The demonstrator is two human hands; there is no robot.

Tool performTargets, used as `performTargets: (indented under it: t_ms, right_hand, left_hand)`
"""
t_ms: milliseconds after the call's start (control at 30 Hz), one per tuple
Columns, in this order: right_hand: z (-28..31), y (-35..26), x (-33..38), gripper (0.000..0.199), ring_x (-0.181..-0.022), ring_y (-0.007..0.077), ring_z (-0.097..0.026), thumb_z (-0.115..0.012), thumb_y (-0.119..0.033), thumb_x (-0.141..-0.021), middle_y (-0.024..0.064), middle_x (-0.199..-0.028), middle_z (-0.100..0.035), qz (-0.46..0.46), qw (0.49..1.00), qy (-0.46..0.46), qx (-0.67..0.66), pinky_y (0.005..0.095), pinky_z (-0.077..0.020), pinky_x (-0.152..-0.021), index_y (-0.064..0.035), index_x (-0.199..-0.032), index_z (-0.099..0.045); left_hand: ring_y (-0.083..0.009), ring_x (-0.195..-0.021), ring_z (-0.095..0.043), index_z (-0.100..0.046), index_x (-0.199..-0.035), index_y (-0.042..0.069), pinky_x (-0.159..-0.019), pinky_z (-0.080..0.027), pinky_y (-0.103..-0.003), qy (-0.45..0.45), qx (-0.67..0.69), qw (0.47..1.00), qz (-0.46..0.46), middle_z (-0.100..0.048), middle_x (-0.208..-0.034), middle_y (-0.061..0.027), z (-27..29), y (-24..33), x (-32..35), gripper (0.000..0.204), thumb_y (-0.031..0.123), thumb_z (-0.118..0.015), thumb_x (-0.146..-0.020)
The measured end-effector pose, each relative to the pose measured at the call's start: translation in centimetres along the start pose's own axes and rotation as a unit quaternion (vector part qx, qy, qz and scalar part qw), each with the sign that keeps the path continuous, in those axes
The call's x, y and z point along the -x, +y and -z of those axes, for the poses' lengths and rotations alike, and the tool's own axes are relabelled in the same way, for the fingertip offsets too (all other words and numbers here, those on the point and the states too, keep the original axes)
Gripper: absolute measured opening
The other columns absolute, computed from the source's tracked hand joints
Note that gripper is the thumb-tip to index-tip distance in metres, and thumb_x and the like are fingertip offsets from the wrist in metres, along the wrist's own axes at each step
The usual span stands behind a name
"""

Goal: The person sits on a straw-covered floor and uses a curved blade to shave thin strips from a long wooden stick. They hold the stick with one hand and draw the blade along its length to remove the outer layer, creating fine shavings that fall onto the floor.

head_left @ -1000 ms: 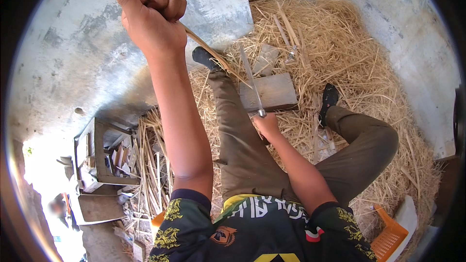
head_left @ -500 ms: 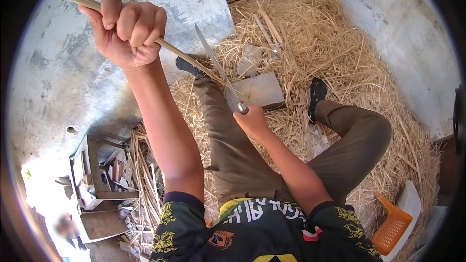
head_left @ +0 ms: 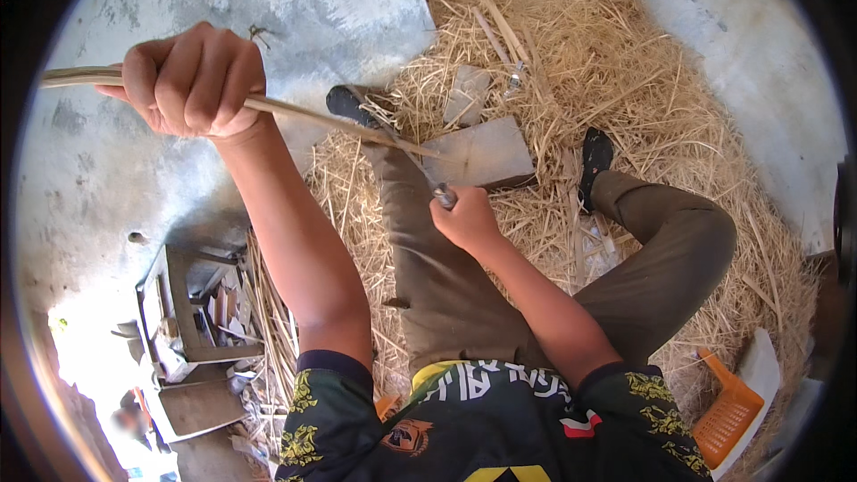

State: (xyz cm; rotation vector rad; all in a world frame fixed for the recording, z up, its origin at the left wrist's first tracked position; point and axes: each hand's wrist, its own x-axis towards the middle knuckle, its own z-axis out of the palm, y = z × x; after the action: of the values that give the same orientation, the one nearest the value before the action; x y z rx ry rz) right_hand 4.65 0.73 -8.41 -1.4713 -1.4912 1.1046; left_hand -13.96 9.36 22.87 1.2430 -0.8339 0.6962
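Observation:
My left hand (head_left: 198, 80) is closed around a long pale bamboo strip (head_left: 312, 116), raised at the upper left. The strip slants down to the right, its lower end over a grey block (head_left: 495, 150) in the straw. My right hand (head_left: 469, 219) grips the handle of a long knife (head_left: 444, 195) with a metal collar. Its blade points away to the upper left, smeared by motion, and crosses the strip close to the strip's lower end. Whether the edge touches the strip I cannot tell.
Straw-like shavings (head_left: 607, 45) cover the floor around my outstretched legs. A smaller flat stone (head_left: 468, 94) lies beyond the block. At the left are a wooden frame (head_left: 170, 303) with scraps and a bundle of strips (head_left: 272, 303). An orange perforated plastic piece (head_left: 728, 415) lies at the lower right.
My left hand has moved left and a little down with the bamboo strip, which now lies at a flatter slant. The knife blade has tilted further left and now crosses the strip.

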Motion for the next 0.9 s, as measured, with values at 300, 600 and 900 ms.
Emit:
performTargets:
  t_ms: [300,600,900]
  right_hand:
    - [0.1,5.9,-1.5,0.029,-0.059,0.0316,-0.061,-0.067,-0.022,-0.078,0.0193,-0.060,-0.060,-0.118,0.991,-0.010,0.069,0.0460,-0.0468,-0.060,0.0040,-0.066,-0.062]
    - [0.1,9.0,-2.0,0.030,-0.065,0.0408,-0.065,-0.068,-0.024,-0.078,0.0229,-0.065,-0.064,-0.154,0.984,0.018,0.092,0.0473,-0.0485,-0.062,0.0053,-0.071,-0.065]
    - [1.3,1.7,-2.0,0.030,-0.076,0.0438,-0.070,-0.069,-0.025,-0.079,0.0265,-0.070,-0.066,-0.087,0.995,0.004,0.049,0.0487,-0.0541,-0.070,0.0048,-0.076,-0.069]
  left_hand:
    - [-0.0015,-0.032,-0.029,-0.045,-0.071,0.014,-0.031,-0.023,-0.015,-0.011,-0.010,1.000,0.006,-0.035,-0.044,0.0063,0.7,0.0,0.2,0.046,0.044,-0.047,-0.106]
    - [-0.0025,-0.029,-0.028,-0.046,-0.063,0.012,-0.031,-0.017,-0.017,0.010,0.046,0.999,0.013,-0.040,-0.040,0.0035,1.7,-1.8,-1.9,0.047,0.030,-0.054,-0.106]
    - [-0.0027,-0.028,-0.029,-0.046,-0.070,0.012,-0.029,-0.023,-0.016,0.004,0.034,0.999,0.031,-0.040,-0.041,0.0041,3.3,-2.6,-3.3,0.042,0.032,-0.052,-0.107]
